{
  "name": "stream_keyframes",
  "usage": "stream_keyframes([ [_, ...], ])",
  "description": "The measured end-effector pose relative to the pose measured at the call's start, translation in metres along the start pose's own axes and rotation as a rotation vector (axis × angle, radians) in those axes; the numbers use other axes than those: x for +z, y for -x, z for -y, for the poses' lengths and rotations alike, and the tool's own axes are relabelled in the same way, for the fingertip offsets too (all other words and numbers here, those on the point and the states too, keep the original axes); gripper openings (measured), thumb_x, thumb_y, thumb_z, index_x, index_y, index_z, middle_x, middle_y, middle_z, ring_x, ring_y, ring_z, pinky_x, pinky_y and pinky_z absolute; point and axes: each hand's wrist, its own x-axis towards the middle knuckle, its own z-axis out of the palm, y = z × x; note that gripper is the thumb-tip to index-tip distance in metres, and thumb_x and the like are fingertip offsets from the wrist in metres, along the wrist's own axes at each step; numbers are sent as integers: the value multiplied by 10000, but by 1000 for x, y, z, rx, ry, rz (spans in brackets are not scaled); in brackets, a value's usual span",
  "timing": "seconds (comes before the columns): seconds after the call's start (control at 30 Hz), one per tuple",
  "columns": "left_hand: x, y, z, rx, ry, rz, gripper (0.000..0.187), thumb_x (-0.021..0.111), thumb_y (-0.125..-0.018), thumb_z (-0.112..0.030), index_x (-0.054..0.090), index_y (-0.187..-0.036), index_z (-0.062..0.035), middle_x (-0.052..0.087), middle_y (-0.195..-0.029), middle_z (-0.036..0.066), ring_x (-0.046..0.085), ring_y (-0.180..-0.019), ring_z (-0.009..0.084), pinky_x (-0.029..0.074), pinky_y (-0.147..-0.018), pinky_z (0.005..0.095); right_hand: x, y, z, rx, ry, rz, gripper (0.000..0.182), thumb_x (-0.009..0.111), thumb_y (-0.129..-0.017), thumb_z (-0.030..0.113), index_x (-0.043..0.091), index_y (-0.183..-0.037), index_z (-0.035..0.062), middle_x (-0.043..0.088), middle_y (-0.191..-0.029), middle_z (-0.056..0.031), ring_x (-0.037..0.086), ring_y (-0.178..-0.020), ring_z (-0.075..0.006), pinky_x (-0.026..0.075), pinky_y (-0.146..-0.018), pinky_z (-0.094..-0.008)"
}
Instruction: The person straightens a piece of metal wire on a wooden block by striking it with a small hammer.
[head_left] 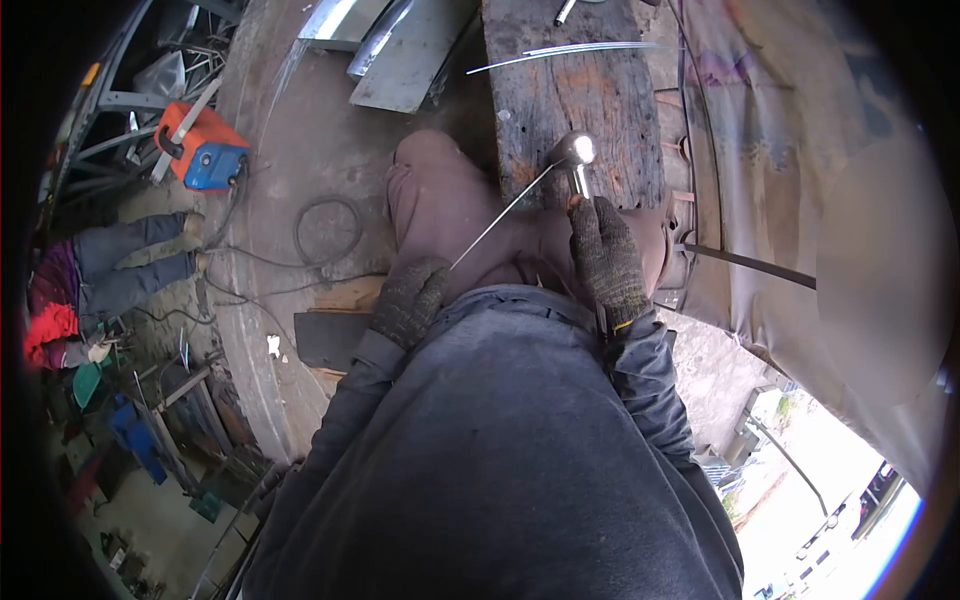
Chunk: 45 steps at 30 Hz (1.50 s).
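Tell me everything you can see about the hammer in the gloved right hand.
The hammer has a shiny, rounded metal head that catches the light, on a short shaft mostly hidden by the grip. The right hand, in a dark knit glove, clasps the shaft just below the head. The head sits on or just above a worn wooden plank, meeting the tip of a thin metal rod.

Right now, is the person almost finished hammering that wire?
Hard to say. Already done, it seems: two thin wires lie farther along the wooden plank. In hand: the left hand holds a thin wire with its tip on the plank, and the right hand grips a hammer there. How much is left can't be seen.
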Motion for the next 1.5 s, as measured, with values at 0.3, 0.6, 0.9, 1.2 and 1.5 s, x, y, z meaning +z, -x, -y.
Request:
stream_keyframes([
  [0.3,-6,-4,-11,-193,192,-46,245,579,-952,-216,659,-1095,-34,668,-993,185,654,-890,294,503,-800,397,-11,-3,41,195,16,32,340,569,-995,174,539,-1292,10,665,-1001,-158,664,-923,-257,527,-735,-338],
  [0.6,-6,-2,-13,-294,221,-4,237,582,-947,-190,658,-1092,-19,670,-1000,179,649,-921,313,499,-837,401,5,6,-6,-74,170,-29,269,506,-1019,160,575,-1221,-3,598,-841,-55,585,-716,-161,486,-649,-301],
  [0.9,-38,-35,-58,-462,1075,52,288,577,-988,-246,581,-1182,-34,671,-806,82,597,-602,97,456,-511,224,-1,-1,-21,479,-285,-169,290,485,-1044,293,599,-1131,41,588,-795,-15,494,-593,-40,394,-504,-216],
  [1.2,-9,-118,-143,-497,1860,252,294,498,-1026,-224,579,-1209,-8,688,-949,116,655,-666,140,526,-521,227,1,9,-28,343,-112,-158,300,503,-1034,264,569,-1206,27,612,-881,-91,595,-774,-203,489,-715,-336],
  [1.5,0,-140,-182,-338,1794,186,336,512,-1010,-223,571,-1235,19,674,-1072,114,673,-873,174,562,-618,248,-7,7,-15,278,-78,-197,363,512,-1028,338,622,-1162,19,681,-947,-145,639,-885,-255,477,-783,-356],
])
